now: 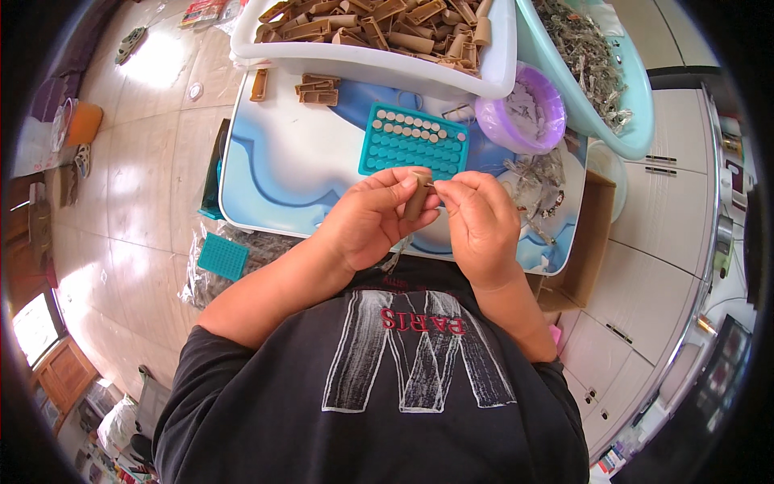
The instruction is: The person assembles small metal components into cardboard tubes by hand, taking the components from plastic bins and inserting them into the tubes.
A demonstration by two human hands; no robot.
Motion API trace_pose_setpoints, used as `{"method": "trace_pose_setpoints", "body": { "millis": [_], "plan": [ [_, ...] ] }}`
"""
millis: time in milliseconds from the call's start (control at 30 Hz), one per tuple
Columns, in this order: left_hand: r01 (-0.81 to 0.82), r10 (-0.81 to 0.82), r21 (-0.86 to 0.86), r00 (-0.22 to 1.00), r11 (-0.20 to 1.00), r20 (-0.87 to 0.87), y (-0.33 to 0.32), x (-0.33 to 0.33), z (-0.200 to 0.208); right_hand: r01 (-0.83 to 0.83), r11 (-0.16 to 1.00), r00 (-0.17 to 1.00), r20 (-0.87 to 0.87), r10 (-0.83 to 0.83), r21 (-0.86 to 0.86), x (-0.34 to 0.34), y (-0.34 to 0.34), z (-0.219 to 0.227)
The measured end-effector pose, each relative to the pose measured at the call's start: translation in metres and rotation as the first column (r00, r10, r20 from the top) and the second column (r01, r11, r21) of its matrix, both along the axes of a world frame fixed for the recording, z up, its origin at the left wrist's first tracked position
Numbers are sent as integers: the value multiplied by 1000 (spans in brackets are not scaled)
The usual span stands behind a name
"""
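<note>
In front of my chest, my left hand (pixel 363 218) holds a small brown plastic casing (pixel 417 202) upright between thumb and fingers. My right hand (pixel 484 222) pinches something small and thin against the casing's side; what it is cannot be made out. Just beyond both hands lies a teal tray (pixel 365 155) with rows of round pockets, the far rows holding small whitish discs. A purple bowl (pixel 490 127) of pale small pieces stands to its right. Several loose brown casings (pixel 318 90) lie at the table's far left.
The blue-and-white table (pixel 274 141) carries a white bin (pixel 363 63) heaped with brown casings. A light teal basin (pixel 641 121) of metallic parts stands far right. Metallic pieces (pixel 540 189) lie right of my hands. Below are a cardboard box (pixel 592 242) and another teal tray (pixel 223 256).
</note>
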State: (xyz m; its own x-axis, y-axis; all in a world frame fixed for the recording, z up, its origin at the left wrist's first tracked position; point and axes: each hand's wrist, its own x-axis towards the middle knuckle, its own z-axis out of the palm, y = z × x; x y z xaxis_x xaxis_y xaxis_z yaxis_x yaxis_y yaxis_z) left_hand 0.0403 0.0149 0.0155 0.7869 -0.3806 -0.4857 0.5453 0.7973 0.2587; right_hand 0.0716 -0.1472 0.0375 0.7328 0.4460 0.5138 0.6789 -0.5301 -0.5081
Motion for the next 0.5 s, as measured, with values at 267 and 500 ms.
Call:
{"method": "trace_pose_setpoints", "body": {
  "millis": [267,500],
  "plan": [
    [-7,5,27,994,1000,105,0,-1,-4,-8,999,1000,15,9,-39,-2,-1,0],
    [5,-6,12,996,1000,94,-1,-1,-2,-33,994,999,11,35,-101,-3,-4,1]
  ]
}}
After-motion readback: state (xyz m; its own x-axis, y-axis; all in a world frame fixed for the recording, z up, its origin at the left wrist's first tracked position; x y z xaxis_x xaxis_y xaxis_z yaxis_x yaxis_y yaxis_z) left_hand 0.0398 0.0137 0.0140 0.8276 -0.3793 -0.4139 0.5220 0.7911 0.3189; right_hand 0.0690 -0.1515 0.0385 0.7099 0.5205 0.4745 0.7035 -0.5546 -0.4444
